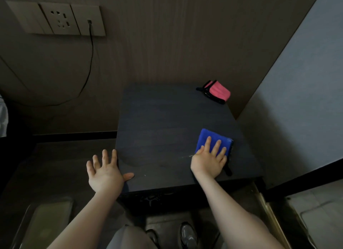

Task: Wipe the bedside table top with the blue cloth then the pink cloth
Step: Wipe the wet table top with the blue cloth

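**Right hand flat on the blue cloth, left hand at the table's edge**

The right hand (208, 160) lies palm-down on the folded blue cloth (210, 139), fingers (207, 144) straight and slightly spread, pressing it onto the dark tabletop (163, 122) near the front right corner; the forearm reaches in from below. The left hand (104, 171) is open with fingers fanned apart, hanging mostly off the table's left front edge, its thumb lying on the tabletop and holding nothing. The pink cloth (219, 92), folded with a black trim, sits at the far right corner, well apart from both hands. A wall socket panel (57, 18) with a black cable (91, 50) plugged in is mounted on the wall at upper left
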